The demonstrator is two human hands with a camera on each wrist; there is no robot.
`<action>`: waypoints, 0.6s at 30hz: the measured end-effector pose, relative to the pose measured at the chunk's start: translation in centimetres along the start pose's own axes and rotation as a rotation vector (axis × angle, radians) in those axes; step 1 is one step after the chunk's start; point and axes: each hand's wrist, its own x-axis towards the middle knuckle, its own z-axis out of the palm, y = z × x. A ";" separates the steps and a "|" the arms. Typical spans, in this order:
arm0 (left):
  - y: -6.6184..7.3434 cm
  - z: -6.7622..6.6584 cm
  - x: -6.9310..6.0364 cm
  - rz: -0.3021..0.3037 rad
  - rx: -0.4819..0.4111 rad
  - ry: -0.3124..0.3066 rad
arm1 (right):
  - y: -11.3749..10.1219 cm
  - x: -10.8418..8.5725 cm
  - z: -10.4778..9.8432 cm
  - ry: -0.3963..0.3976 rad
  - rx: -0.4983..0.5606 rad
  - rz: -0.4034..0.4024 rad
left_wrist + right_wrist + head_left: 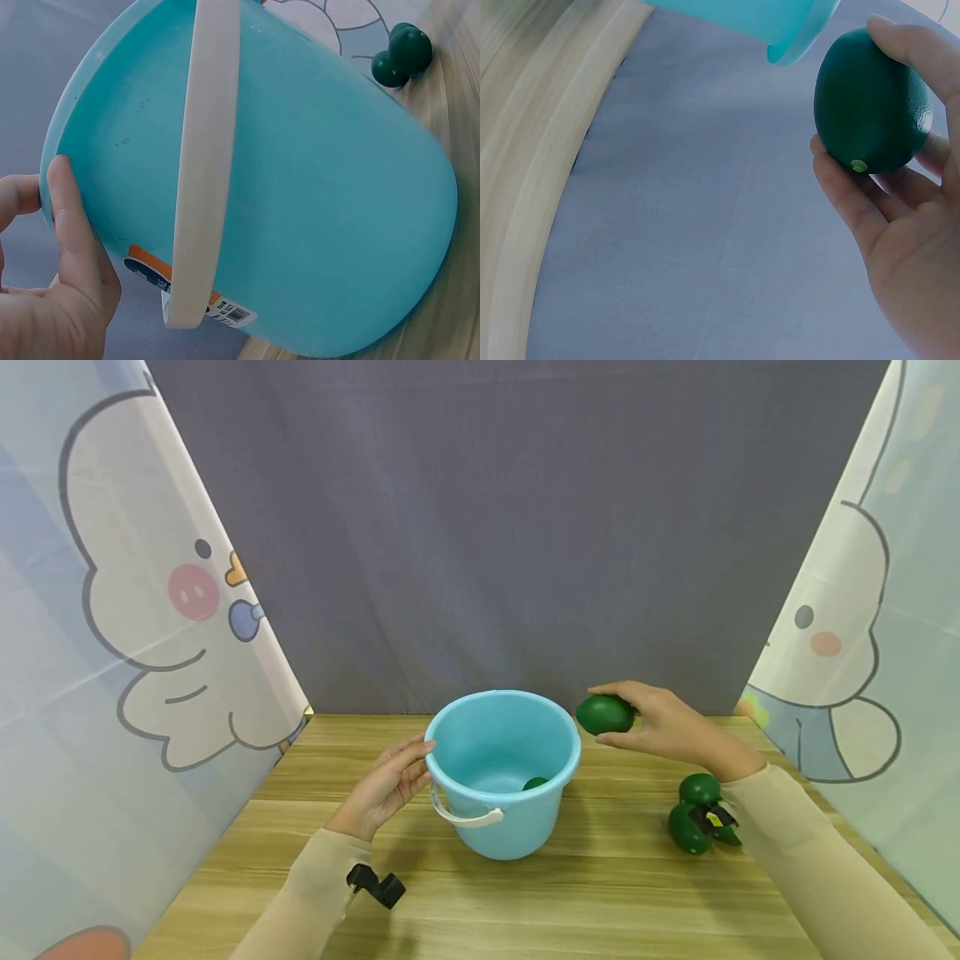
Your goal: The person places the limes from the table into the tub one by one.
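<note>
A light blue bucket [504, 831] stands upright on the table, its white handle [468, 818] hanging down the near side. My left hand [382, 789] holds the bucket's left rim, with fingers either side of the rim in the left wrist view. My right hand [660, 727] grips a smooth dark green avocado [604, 715] by its sides, just right of the rim and above the table. The small stem scar of this avocado [874, 105] shows in the right wrist view. Inside the bucket lies another avocado [535, 783], mostly hidden by the front wall.
Several avocados [687, 828] lie in a cluster on the wooden table [510, 910], right of the bucket and partly behind the right wrist's camera mount. A grey curtain [487, 527] hangs along the far edge. Cartoon-printed cloths [150, 710] flank both sides.
</note>
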 end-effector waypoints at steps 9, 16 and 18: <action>-0.1 -0.2 -0.1 0.002 0.007 0.001 | -0.6 0.8 0.1 -0.001 0.030 -0.025; 0.0 -0.2 -0.1 -0.004 0.013 0.002 | -1.3 1.6 0.3 -0.009 0.051 -0.026; 0.0 -0.3 -0.1 -0.003 0.011 -0.006 | -1.4 1.8 0.4 -0.011 0.056 -0.032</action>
